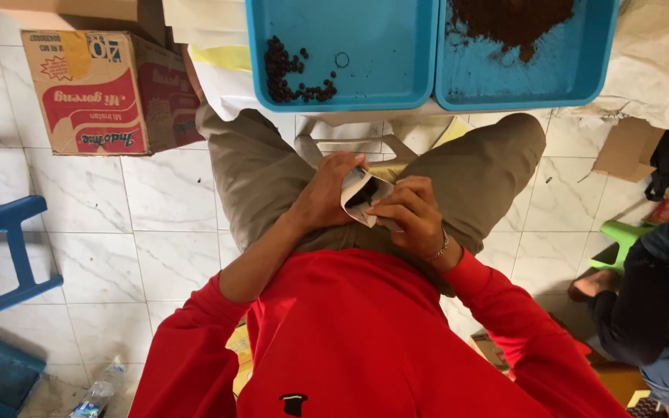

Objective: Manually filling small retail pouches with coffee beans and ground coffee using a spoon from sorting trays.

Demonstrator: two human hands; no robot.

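In my lap both hands hold a small white paper pouch whose open mouth shows dark contents. My left hand grips its left side with fingers curled over the top edge. My right hand, with a thin bracelet at the wrist, pinches the pouch's right side. I wear a red long-sleeved top and khaki trousers. Ahead of my knees sit two blue trays: the left tray has a small heap of dark pellets, the right tray holds a pile of dark brown powder.
A cardboard box stands on the white tiled floor at the left. Blue stools are at the far left, and a plastic bottle lies at the bottom. Another person sits at the right by a green stool.
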